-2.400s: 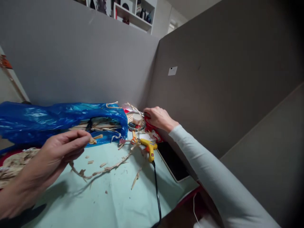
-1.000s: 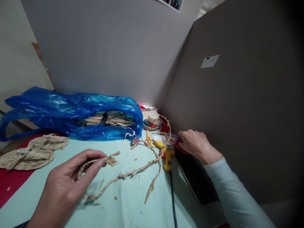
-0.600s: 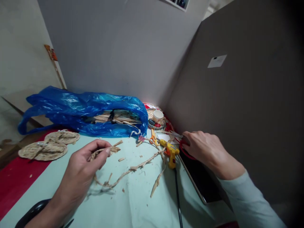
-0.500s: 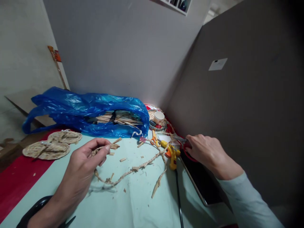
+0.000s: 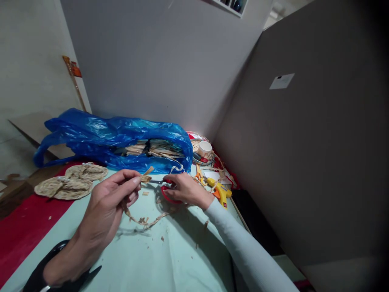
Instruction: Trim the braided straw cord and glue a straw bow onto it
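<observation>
My left hand (image 5: pixel 107 202) pinches the end of a braided straw cord (image 5: pixel 142 219) and holds it up over the pale green mat (image 5: pixel 158 259). The rest of the cord trails down onto the mat below. My right hand (image 5: pixel 185 188) is closed on red-handled scissors (image 5: pixel 165 190), whose blades point left at the cord's tip between my left fingers.
A blue plastic bag (image 5: pixel 115 142) full of straw strips lies at the back. Two woven straw coils (image 5: pixel 69 182) rest on the red cloth at left. A yellow glue gun (image 5: pixel 220 192), orange scissors (image 5: pixel 199 174) and a white cup (image 5: pixel 205 148) crowd the right corner by the grey partition.
My right hand picked up the red-handled scissors from the right corner and carried them left to the cord tip. My left hand lifted the cord end slightly.
</observation>
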Demonstrator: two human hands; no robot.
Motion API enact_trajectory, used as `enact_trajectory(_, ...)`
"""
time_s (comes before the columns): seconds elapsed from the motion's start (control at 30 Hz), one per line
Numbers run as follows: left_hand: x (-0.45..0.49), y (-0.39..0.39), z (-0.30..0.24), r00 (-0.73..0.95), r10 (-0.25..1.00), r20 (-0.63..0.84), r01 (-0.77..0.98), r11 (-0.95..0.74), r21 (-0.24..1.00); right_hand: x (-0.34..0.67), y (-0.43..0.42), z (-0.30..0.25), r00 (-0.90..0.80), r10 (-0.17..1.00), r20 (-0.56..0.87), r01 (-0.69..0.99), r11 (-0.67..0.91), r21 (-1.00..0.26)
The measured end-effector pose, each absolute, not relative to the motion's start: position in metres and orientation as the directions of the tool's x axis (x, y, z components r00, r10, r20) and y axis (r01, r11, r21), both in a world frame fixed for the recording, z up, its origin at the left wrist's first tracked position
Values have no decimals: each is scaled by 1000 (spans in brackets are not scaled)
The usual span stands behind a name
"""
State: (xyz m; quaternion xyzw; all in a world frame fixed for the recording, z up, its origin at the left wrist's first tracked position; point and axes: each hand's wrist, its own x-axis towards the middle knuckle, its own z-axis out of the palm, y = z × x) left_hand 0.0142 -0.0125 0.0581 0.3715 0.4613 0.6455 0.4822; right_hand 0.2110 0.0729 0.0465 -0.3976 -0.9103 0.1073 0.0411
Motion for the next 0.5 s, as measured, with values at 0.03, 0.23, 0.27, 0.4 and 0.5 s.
enact_trajectory(0.03,14,-12,59,-260,965,29,-293,-107,950,204,81,41,-682,731,-18,715,662,-226)
enact_trajectory(0.23,15,-11,60,-231,973,-29,-321,-48,946,170,108,20,-634,773,30,759,629,-170)
enact_trajectory(0.27,15,-11,60,-227,973,-37,-320,-39,947,167,109,18,-619,783,55,769,619,-159)
enact_trajectory(0.4,16,-11,60,-237,970,-51,-326,-30,945,171,104,16,-584,799,141,787,600,-141)
enact_trajectory(0.5,15,-10,60,-256,965,-50,-348,-44,937,199,84,24,-576,798,175,781,601,-168)
